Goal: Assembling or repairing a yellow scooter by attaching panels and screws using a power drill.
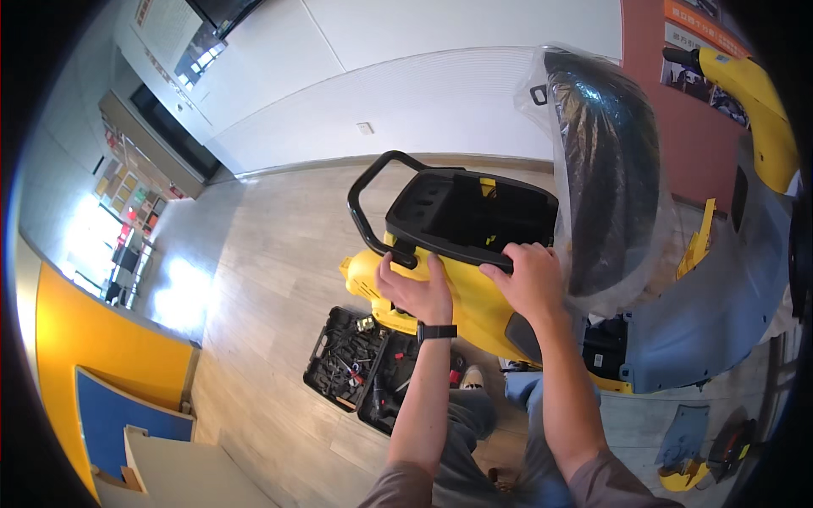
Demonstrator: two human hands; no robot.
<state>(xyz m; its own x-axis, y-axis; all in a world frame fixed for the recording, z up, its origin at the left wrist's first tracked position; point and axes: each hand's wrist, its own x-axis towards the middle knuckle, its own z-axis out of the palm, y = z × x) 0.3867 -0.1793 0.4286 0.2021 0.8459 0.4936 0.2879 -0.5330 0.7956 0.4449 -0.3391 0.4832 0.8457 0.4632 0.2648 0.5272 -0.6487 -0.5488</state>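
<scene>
A yellow scooter body (478,313) stands in front of me, with a black storage bin (461,207) set into its top. A black grab rail (362,203) loops around the bin's left end. My left hand (419,292), wearing a black wristband, rests against the yellow side by the rail's near end; its thumb and forefinger are spread. My right hand (533,279) grips the bin's near rim toward its right end, fingers curled over the edge and thumb outside. To the right rises a black seat (605,169), tilted up and wrapped in clear plastic.
An open black tool case (339,360) lies on the floor left of my feet. Blue-grey front bodywork (703,313) and a yellow handlebar cover (749,93) stand at right. Loose panels (682,440) lie lower right. A white wall (457,102) is behind; a yellow-and-blue partition (110,339) stands left.
</scene>
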